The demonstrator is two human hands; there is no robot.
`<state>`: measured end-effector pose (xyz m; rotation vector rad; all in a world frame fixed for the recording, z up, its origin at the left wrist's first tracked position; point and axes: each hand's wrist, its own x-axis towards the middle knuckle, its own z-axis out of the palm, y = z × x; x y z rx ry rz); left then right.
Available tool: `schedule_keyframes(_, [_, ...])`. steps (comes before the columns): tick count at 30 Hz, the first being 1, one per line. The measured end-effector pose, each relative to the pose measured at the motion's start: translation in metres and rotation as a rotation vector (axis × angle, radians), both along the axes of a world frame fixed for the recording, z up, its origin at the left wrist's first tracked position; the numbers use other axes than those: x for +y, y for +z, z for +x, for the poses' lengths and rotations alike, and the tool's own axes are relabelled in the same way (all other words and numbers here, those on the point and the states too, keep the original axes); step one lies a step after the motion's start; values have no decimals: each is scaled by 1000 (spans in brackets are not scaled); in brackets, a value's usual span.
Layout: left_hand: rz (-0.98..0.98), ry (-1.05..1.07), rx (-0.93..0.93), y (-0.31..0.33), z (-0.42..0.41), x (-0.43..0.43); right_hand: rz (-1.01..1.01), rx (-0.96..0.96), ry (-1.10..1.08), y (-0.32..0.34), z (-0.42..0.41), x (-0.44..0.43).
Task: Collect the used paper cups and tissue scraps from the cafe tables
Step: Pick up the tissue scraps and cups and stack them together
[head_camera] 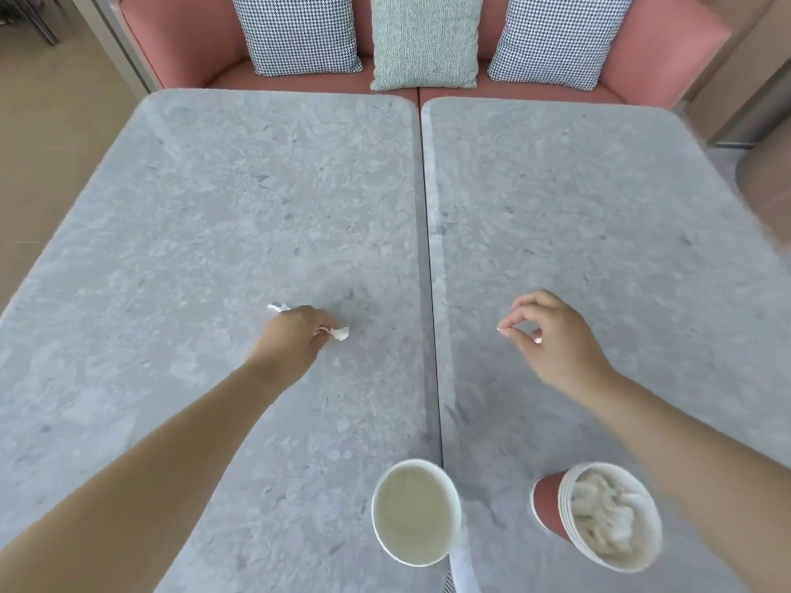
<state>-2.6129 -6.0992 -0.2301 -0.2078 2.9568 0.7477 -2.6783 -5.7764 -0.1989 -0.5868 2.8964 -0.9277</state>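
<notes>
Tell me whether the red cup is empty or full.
Full: crumpled white tissue fills the red cup nearly to its rim.

The grey speckled left surface [192, 216] and right surface [599, 216] stand side by side, a narrow seam [426, 250] between them. On the left lie a white tissue scrap [341, 333] midway and an open paper cup [415, 511] at the near edge. Near on the right stand stacked red cups [549, 505] holding tissue [608, 517].
</notes>
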Motion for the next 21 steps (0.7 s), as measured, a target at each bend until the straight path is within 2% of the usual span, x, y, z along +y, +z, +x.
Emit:
schedule_keyframes(3, [94, -52, 45, 12, 16, 24, 53, -4, -104, -7, -3, 28])
schedule_keyframes(6, [168, -45, 80, 28, 33, 43, 133, -131, -126, -20, -5, 38])
schedule_keyframes(8, [216, -45, 79, 37, 49, 51, 196, -192, -115, -29, -4, 40])
schedule_keyframes(13, [289, 4, 70, 64, 89, 60, 194, -269, -2, -18, 8, 32])
schedule_keyframes(15, [329, 23, 96, 78, 103, 68, 139, -249, 40, -2, 15, 22])
schedule_keyframes(19, [357, 9, 135, 98, 127, 93, -152, -218, 105, 39, 50, -6])
schedule_keyframes(21, [344, 5, 110, 100, 138, 105, -231, -254, 157, 54, 76, -20])
